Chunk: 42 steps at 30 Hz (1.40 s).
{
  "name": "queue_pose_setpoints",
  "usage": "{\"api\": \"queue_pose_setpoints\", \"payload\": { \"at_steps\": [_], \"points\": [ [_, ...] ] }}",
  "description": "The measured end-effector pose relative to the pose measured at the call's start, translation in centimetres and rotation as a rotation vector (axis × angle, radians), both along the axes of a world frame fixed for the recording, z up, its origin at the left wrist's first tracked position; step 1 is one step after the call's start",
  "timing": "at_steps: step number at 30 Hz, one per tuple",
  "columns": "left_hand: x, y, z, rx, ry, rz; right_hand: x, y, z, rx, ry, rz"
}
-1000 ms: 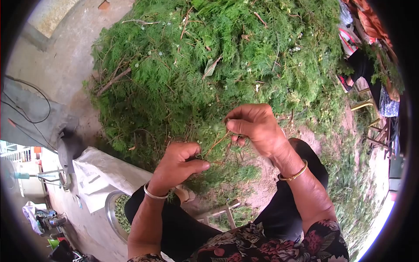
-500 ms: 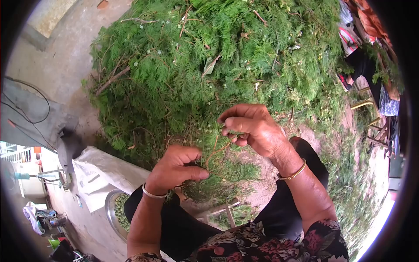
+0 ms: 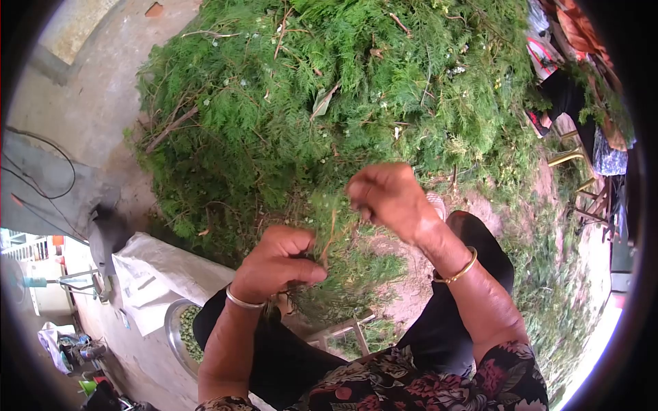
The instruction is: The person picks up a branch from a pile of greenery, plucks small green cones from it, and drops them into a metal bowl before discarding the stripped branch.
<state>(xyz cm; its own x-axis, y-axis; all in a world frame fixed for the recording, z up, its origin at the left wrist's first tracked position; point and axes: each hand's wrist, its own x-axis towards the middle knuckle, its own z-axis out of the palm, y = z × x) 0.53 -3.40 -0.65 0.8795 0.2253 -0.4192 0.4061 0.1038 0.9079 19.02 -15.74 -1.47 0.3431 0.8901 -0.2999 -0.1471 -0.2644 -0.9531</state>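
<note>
Green branches make a big, messy pile [image 3: 329,89] at twelve o'clock in the head view. It spreads most of the way from ten to two. Near the middle, a little toward six o'clock, there is a thin brown twig [image 3: 330,240], with its lower end at the tip of the left thumb. The left hand [image 3: 279,264] is at seven o'clock. Its thumb and curled fingers pinch that lower end, though the hand hides part of the grip. The right hand [image 3: 391,200] is at three o'clock, close to the middle and a bit apart from the twig. Its fingers are bent in toward the thumb, but they look blurry, so I cannot tell if they pinch anything.

A silver bangle [image 3: 245,302] goes around the left wrist, and a gold bangle [image 3: 458,266] goes around the right one. At eight o'clock a round metal bowl [image 3: 171,339] holds lots of little green bits [image 3: 190,332]. A white sheet [image 3: 164,270] lies just beside it, toward nine. At nine o'clock a black cable [image 3: 72,175] makes a loop. At six there is a pale frame [image 3: 340,333] between the legs, near the flowery shirt [image 3: 411,380].
</note>
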Motion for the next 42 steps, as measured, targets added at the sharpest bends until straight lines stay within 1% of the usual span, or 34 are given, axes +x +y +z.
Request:
{"api": "queue_pose_setpoints", "payload": {
  "at_steps": [2,3,4,5,6,7,8,10,11,13,14,16,17,19,20,22,23,25,26,29,31,35,37,38,40,42],
  "points": [
    [-0.1,0.8,0.5,0.178,-0.177,-0.140,1.0,0.0,-0.7,0.046,0.169,-0.345],
    [0.0,0.7,0.2,0.175,-0.181,-0.144,1.5,-0.1,-1.1,0.160,0.397,-0.420],
    [0.0,0.6,-0.3,0.140,-0.129,0.040,1.7,-0.1,-1.3,0.159,0.395,-0.421],
    [0.0,0.4,-0.8,0.105,-0.073,0.226,1.7,-0.2,-1.4,0.201,0.543,-0.422],
    [0.2,0.4,-0.9,0.105,-0.070,0.230,1.7,-0.2,-1.7,0.243,0.693,-0.421],
    [0.6,0.4,-1.0,0.056,-0.086,0.330,1.9,-0.3,-2.0,0.247,0.713,-0.372],
    [0.8,0.4,-1.2,0.007,-0.103,0.430,1.8,-0.3,-2.0,0.247,0.714,-0.371],
    [0.8,0.6,-2.1,-0.037,-0.122,0.438,1.5,-0.2,-1.8,0.264,0.865,-0.416],
    [0.9,0.5,-2.4,-0.049,-0.132,0.456,1.5,-0.2,-1.9,0.263,0.865,-0.415],
    [1.2,0.2,-2.4,-0.059,-0.140,0.476,1.3,-0.1,-2.4,0.350,0.969,-0.407],
    [1.5,-0.1,-2.3,-0.010,-0.154,0.464,1.1,0.0,-2.4,0.350,0.972,-0.404],
    [2.0,-0.5,-2.3,0.040,-0.168,0.458,0.5,0.1,-2.4,0.354,0.843,-0.307],
    [2.3,-0.6,-2.4,-0.014,-0.174,0.456,0.1,0.2,-2.4,0.352,0.845,-0.301],
    [2.8,-0.9,-3.2,-0.145,-0.217,0.475,-0.6,0.3,-2.5,0.327,0.844,-0.192],
    [2.9,-1.1,-3.1,-0.145,-0.216,0.477,-0.8,0.4,-2.6,0.326,0.845,-0.190],
    [3.0,-1.4,-2.7,-0.203,-0.134,0.457,-1.0,0.3,-3.0,0.281,0.741,-0.211],
    [2.9,-1.3,-2.6,-0.204,-0.133,0.457,-1.0,0.3,-3.0,0.280,0.743,-0.213],
    [2.6,-0.7,-2.4,-0.113,-0.083,0.371,-0.9,0.3,-2.7,0.264,0.748,-0.187],
    [2.7,-0.5,-2.3,-0.114,-0.081,0.371,-0.8,0.3,-2.7,0.263,0.750,-0.188],
    [2.6,-0.4,-1.6,-0.178,-0.011,0.330,-0.8,0.3,-2.7,0.224,0.817,-0.209],
    [2.5,-0.6,-1.3,-0.315,-0.004,0.292,-0.9,0.3,-2.7,0.159,0.776,-0.217],
    [2.3,-0.3,-2.1,-0.394,-0.044,0.288,-0.9,0.3,-3.0,0.221,0.786,-0.184],
    [2.1,-0.1,-2.7,-0.412,-0.035,0.305,-0.7,0.3,-2.5,0.205,0.651,-0.147],
    [2.1,-0.1,-2.8,-0.415,-0.031,0.306,-0.6,0.3,-2.5,0.201,0.655,-0.148],
    [2.1,-0.2,-2.8,-0.410,-0.089,0.410,-0.3,0.4,-2.7,0.298,0.704,-0.246],
    [2.1,0.1,-2.7,-0.405,-0.098,0.415,0.1,0.4,-2.5,0.293,0.743,-0.251]
  ]
}}
